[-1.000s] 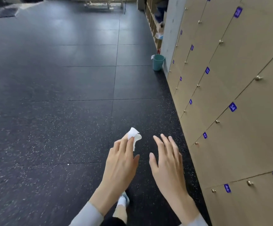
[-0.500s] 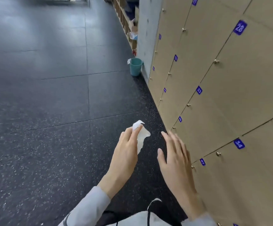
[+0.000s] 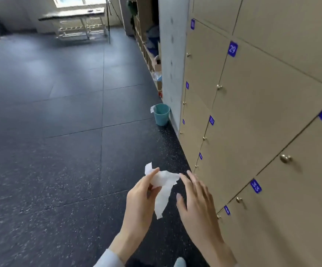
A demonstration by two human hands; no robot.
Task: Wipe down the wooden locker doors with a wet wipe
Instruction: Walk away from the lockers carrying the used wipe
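My left hand pinches a crumpled white wet wipe that hangs down from its fingertips over the dark floor. My right hand is beside it with straight fingers, the fingertips touching the wipe's right edge. A bank of light wooden locker doors with brass knobs and blue number tags fills the right side, an arm's reach from both hands. Neither hand touches a door.
A teal bucket with a white cloth on its rim stands on the floor by a grey pillar. Open wooden shelves lie beyond, and a table stands under the far window. Dark speckled floor spreads left.
The view has tilted up and turned toward the lockers. The wipe has unfolded and hangs longer from my left hand, and my right hand has come up to its edge.
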